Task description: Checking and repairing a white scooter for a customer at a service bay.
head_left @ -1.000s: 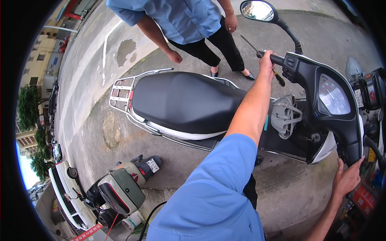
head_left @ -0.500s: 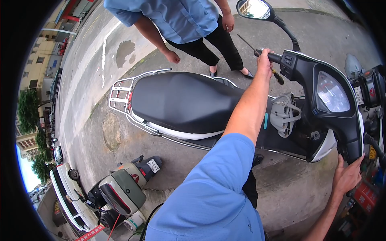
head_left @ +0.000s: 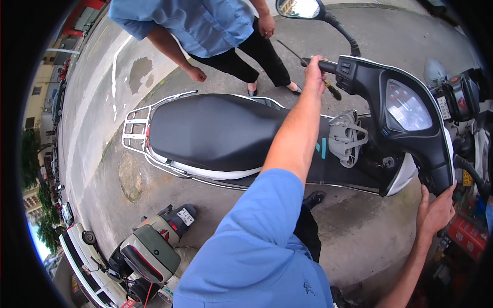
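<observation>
My left hand (head_left: 314, 74) grips the far handlebar grip (head_left: 329, 66) of a black-and-white scooter (head_left: 215, 131), along with a long screwdriver (head_left: 333, 91) whose yellow-and-black handle hangs below it and whose blade points up-left. My right hand (head_left: 435, 210) is closed on the near end of the handlebar (head_left: 439, 177), its fingertips partly hidden. Between them are the dashboard (head_left: 408, 105) and, lower on the front of the scooter, a grey strapped item (head_left: 341, 138).
A person in a blue shirt (head_left: 205, 23) stands beyond the seat, hands hanging. A second scooter with a top box (head_left: 149, 251) stands at lower left beside a white vehicle (head_left: 87, 267). Parked scooters (head_left: 459, 97) crowd the right. A mirror (head_left: 295, 7) rises above the grip.
The scooter, the other person and the background have shifted left in the picture, most between the middle frame and now. Both my hands keep their grip on the handlebar.
</observation>
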The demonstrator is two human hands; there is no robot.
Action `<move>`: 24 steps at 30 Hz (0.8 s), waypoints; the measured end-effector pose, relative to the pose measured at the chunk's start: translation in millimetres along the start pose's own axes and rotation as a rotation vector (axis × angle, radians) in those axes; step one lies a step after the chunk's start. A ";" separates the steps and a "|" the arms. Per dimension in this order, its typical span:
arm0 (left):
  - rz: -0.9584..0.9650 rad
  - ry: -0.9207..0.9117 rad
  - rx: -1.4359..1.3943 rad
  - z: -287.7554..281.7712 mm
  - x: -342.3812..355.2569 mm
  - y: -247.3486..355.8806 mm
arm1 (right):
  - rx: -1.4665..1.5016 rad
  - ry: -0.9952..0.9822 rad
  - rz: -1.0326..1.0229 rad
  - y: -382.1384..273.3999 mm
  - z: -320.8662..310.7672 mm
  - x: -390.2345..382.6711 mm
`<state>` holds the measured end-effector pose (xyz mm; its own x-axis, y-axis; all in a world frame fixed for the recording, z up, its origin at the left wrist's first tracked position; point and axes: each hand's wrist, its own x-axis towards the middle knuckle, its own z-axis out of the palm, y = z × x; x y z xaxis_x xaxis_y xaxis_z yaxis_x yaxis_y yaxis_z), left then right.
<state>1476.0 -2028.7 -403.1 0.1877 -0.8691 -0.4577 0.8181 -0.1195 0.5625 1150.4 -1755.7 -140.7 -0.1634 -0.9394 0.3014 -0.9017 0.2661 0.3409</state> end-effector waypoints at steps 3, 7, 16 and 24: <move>-0.008 -0.016 0.042 -12.6 5.6 8.2 | 0.045 -0.056 -0.059 -11.1 -2.8 3.4; -0.036 -0.054 0.081 -13.5 6.2 22.8 | 0.044 -0.110 -0.074 -16.9 -25.4 7.7; -0.092 -0.013 0.124 -14.0 8.9 11.7 | 0.087 -0.183 -0.053 -5.0 -22.6 6.6; -0.125 -0.120 0.146 -28.1 -12.5 21.6 | 0.143 -0.154 -0.076 -3.4 -24.6 7.3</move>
<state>1506.6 -2007.0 -404.5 0.0169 -0.8929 -0.4499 0.7419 -0.2904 0.6043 1162.1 -1758.1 -117.8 -0.1422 -0.9805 0.1359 -0.9595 0.1703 0.2243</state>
